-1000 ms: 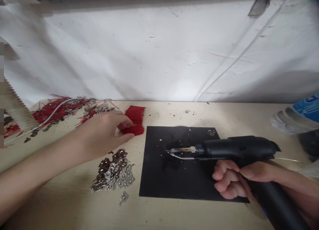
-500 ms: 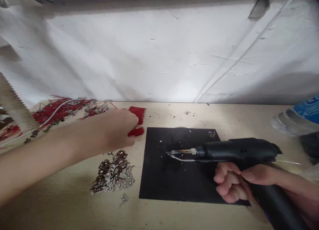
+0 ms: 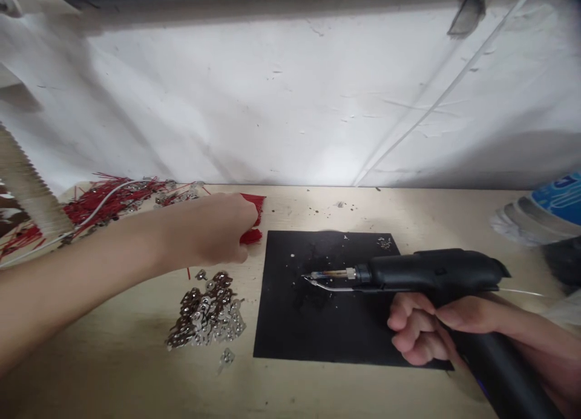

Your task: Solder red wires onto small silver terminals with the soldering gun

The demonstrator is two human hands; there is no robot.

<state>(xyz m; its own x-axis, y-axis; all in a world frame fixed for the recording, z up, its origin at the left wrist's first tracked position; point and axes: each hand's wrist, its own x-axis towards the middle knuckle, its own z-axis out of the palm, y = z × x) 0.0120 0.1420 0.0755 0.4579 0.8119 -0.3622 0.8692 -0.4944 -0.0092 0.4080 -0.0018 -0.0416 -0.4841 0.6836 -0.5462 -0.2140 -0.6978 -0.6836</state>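
Note:
My left hand (image 3: 224, 228) is over the bundle of short red wires (image 3: 259, 206), its fingertips hidden behind the hand and among the wires. My right hand (image 3: 422, 328) is wrapped round the handle of a black soldering gun (image 3: 436, 270), whose metal tip and thin feed tube point left above a black mat (image 3: 290, 322). A pile of small metal terminals (image 3: 209, 313) lies below my left forearm, with one loose terminal (image 3: 227, 356) nearer the front.
Red wires with metal ends (image 3: 104, 201) are heaped at the back left, crossed by a white cable. A ribbed beige column (image 3: 29, 183) stands at the left. A clear container with a blue label (image 3: 526, 216) is at the right. A white wall rises behind.
My left hand has moved slightly right and up over the red wires. A short red wire now shows below my left wrist. My right hand and the soldering gun are nearly unchanged.

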